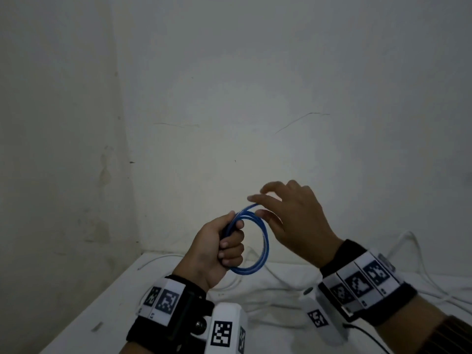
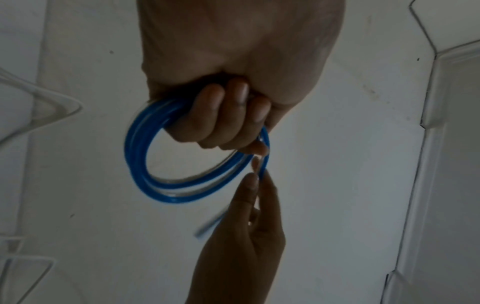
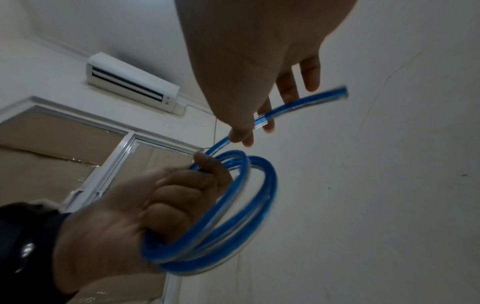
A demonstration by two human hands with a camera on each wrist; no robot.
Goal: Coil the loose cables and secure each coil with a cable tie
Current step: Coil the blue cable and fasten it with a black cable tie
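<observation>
hands: 2, left hand (image 1: 219,249) and right hand (image 1: 296,221) | blue cable (image 1: 255,241): 1, wound in several loops, exact loop count unclear | white cables (image 1: 419,274) on table: several, number unclear | air conditioner (image 3: 132,82): 1

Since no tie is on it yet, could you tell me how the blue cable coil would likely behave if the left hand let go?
The blue cable coil would probably spring apart: its loops already fan out where the left hand does not grip them. The free end, pinched by the right hand, juts out nearly straight, suggesting moderate stiffness. It looks thin, so likely light.
</observation>
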